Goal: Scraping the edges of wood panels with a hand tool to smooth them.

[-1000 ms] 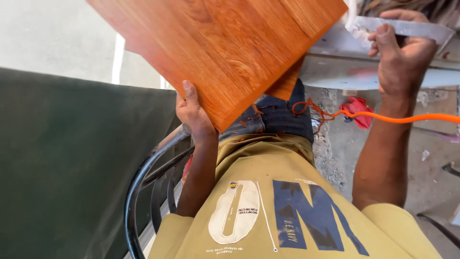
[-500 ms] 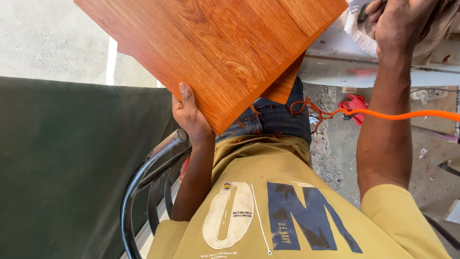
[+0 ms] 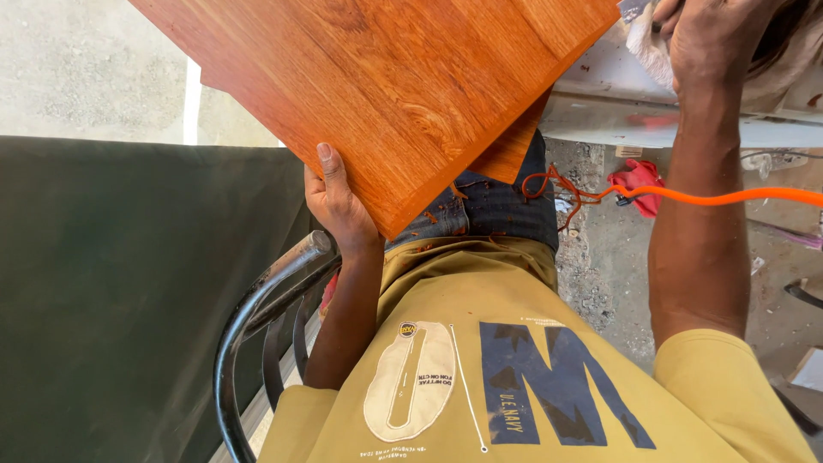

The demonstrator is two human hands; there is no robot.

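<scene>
Two hands: left [image 3: 339, 201] grips the wooden board's [image 3: 386, 81] lower edge, right [image 3: 711, 39] clutches a rag [image 3: 643, 43]

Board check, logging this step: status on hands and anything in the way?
Left hand grips board at its lower edge. Right hand up on a rag. Orange cord runs under the right arm; black chair frame beside the left.

I count two hands of mine: my left hand [image 3: 339, 201] and my right hand [image 3: 716, 43]. There is one large reddish wooden board [image 3: 386, 86], with one smaller wooden piece [image 3: 510, 154] showing beneath its edge. One pale cloth [image 3: 647, 43] sits by my right hand. One orange cord [image 3: 729, 197] crosses the view, and one red rag [image 3: 636, 182] lies on the floor. One black metal chair frame [image 3: 257, 334] stands at my left. One dark green sheet [image 3: 129, 291] fills the left side.
</scene>
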